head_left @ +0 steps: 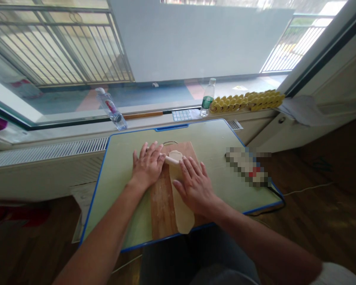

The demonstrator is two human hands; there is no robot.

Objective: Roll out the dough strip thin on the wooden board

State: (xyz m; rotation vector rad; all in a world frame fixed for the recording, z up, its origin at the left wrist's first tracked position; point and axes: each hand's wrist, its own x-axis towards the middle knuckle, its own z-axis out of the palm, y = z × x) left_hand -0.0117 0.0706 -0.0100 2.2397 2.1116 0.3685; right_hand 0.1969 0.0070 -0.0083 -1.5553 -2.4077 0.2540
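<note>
A pale rolling pin (172, 160) lies slantwise across the far part of a long flat strip of dough (182, 215). The dough is stretched lengthwise over a wooden cutting board (160, 202), its near end reaching the table's front edge. On the pin's left end rests my left hand (148, 164), palm down with fingers spread. My right hand (194, 182) lies flat with outstretched fingers on the pin's right end, covering that end and part of the dough. Neither hand's fingers wrap round the pin.
Beneath the board is a green table (124, 158) with a blue rim. A pixelated object (246, 166) with a black cable lies at its right. Along the windowsill stand two bottles, one clear (111, 109), one green-labelled (207, 101), beside yellow egg-carton-like trays (249, 101).
</note>
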